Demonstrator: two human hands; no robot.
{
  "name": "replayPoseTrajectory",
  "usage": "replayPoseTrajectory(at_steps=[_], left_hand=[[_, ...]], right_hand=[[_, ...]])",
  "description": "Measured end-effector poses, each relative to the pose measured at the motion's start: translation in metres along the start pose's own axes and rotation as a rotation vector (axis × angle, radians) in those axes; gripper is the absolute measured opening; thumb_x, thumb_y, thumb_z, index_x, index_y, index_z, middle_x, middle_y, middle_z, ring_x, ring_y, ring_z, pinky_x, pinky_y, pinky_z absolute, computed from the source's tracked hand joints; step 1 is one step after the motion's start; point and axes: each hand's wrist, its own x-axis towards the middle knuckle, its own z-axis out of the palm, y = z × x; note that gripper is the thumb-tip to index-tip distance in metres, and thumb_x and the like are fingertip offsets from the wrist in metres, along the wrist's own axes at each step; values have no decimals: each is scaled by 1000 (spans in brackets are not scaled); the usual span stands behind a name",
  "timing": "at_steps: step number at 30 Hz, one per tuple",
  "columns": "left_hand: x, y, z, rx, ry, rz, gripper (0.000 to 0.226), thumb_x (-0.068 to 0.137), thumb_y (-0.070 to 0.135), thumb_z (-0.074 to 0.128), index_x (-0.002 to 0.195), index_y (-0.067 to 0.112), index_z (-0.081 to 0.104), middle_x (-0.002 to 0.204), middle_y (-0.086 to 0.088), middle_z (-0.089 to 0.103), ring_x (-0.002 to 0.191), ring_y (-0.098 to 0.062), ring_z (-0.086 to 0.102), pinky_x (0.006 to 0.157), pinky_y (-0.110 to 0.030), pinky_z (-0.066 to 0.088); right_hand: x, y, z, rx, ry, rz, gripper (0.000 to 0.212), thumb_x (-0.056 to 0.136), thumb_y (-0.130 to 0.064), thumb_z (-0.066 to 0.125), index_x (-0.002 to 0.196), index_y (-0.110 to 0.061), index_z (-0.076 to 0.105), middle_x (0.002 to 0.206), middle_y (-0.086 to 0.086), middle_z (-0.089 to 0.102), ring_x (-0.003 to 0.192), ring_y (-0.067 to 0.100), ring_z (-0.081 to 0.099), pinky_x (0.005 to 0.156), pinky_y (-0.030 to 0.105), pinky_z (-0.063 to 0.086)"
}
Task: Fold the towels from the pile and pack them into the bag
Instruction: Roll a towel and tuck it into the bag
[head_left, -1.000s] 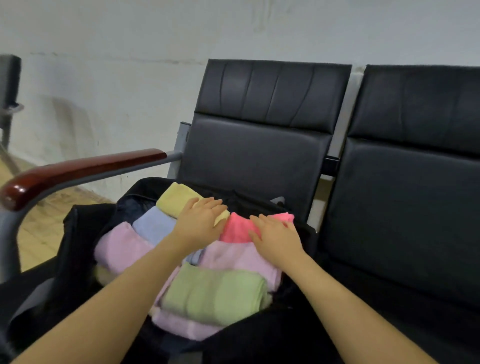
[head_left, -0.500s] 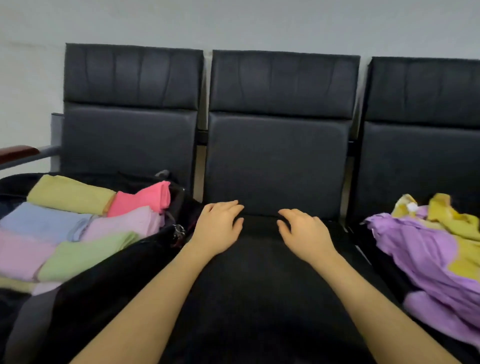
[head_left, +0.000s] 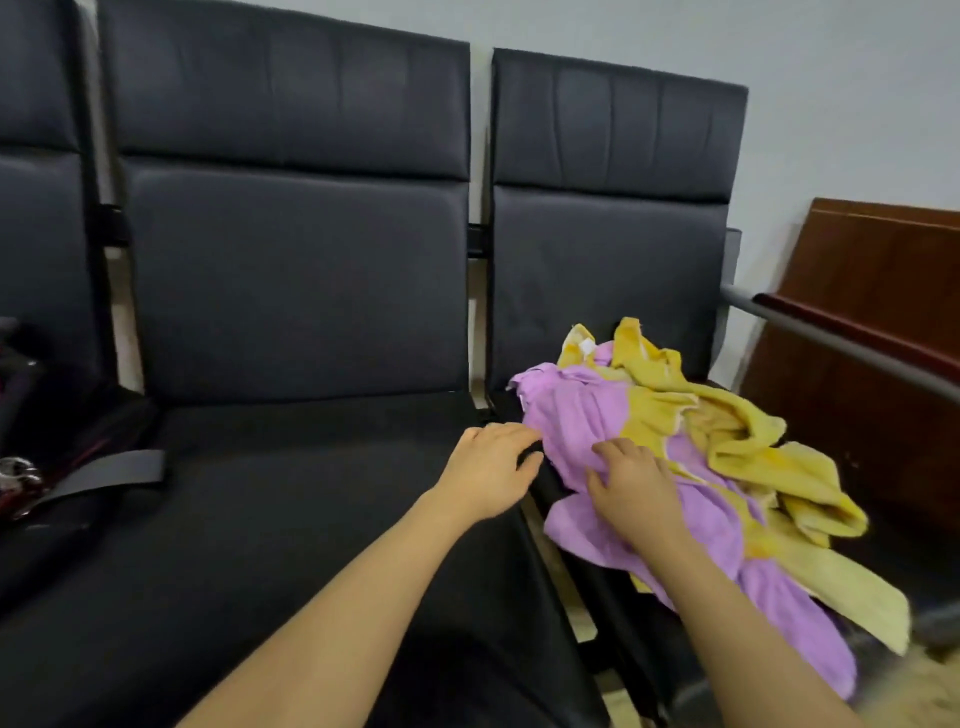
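Head view: we log our right hand, fingers curled into the purple towel of the pile on the right seat, likely to lift it; left hand relaxed alongside; bag far left.

Lilac-purple towel, plain, crumpled on the right seat. Mustard-yellow towel, plain, with a small white label at its far edge; a paler yellow stretch at near right. Seats black, faintly blue-grey on the backrests. Bag at far left black with a grey strap. Armrest red-brown on grey metal; panel behind it reddish-brown wood. Wall pale grey.
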Motion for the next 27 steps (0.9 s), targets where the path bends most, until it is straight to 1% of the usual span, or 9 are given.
replayPoseTrajectory(at_steps=[2, 5, 8, 12, 14, 16, 19, 24, 27], left_hand=[[16, 12, 17, -17, 5, 10, 36, 99, 28, 43, 132, 20, 54, 134, 2, 55, 123, -21, 47, 100, -34, 32], [34, 24, 38, -14, -56, 1, 43, 101, 31, 38, 143, 24, 40, 151, 4, 36, 138, -18, 30, 107, -32, 22], [46, 28, 51, 6, -154, -3, 44, 103, 34, 31, 147, 30, 31, 158, 6, 19, 144, -16, 15, 111, -35, 14], [52, 26, 57, -136, -176, -43, 39, 104, 36, 26, 141, 32, 39, 157, 11, 21, 143, -12, 13, 109, -33, 10], [53, 25, 53, -274, -109, -71, 33, 104, 33, 28, 130, 28, 49, 145, 11, 36, 136, -12, 23, 97, -24, 13], [51, 24, 48, -340, -15, -87, 24, 104, 30, 29, 106, 28, 53, 116, 13, 47, 120, -15, 35, 80, -22, 15], [48, 26, 34, -426, 163, -115, 30, 103, 26, 33, 74, 32, 40, 83, 13, 43, 98, -14, 41, 78, -27, 18], [32, 6, 7, -803, 371, -282, 30, 101, 31, 41, 72, 28, 47, 73, 8, 51, 88, -21, 46, 78, -36, 41], [14, -12, -11, -588, 413, -294, 32, 98, 33, 47, 67, 27, 45, 63, 8, 47, 78, -20, 48, 81, -33, 35]], right_hand=[[0, 17, 10, -42, 67, -4, 29, 71, -18, 74, 96, -4, 69, 93, 16, 67, 82, 38, 64, 77, 46, 48], [3, 28, 14, -51, 66, 22, 35, 70, -25, 81, 97, -6, 69, 89, 13, 69, 80, 34, 65, 80, 47, 41], [5, 29, 16, -79, 177, -27, 27, 56, -18, 89, 72, -15, 67, 66, 2, 64, 61, 26, 62, 69, 41, 46], [8, 31, 13, 101, 356, -67, 8, 78, -21, 63, 71, -16, 65, 64, -2, 65, 59, 24, 62, 72, 36, 23], [9, 30, 5, 190, 414, -81, 23, 85, -27, 49, 75, -18, 67, 66, -6, 66, 60, 20, 62, 70, 34, 20], [9, 25, -1, 330, 414, -91, 24, 88, -28, 49, 81, -17, 68, 73, -6, 69, 65, 18, 63, 71, 30, 20], [12, 18, -4, 477, 389, -145, 16, 87, -25, 58, 85, -14, 70, 80, -5, 71, 70, 19, 65, 76, 36, 39], [11, 1, -12, 676, 330, -148, 8, 87, -22, 67, 86, -15, 70, 72, -5, 67, 66, 19, 62, 72, 52, 50], [7, -10, -7, 697, 244, -171, 6, 86, -26, 69, 88, -20, 70, 75, -10, 67, 70, 14, 63, 76, 53, 50]])
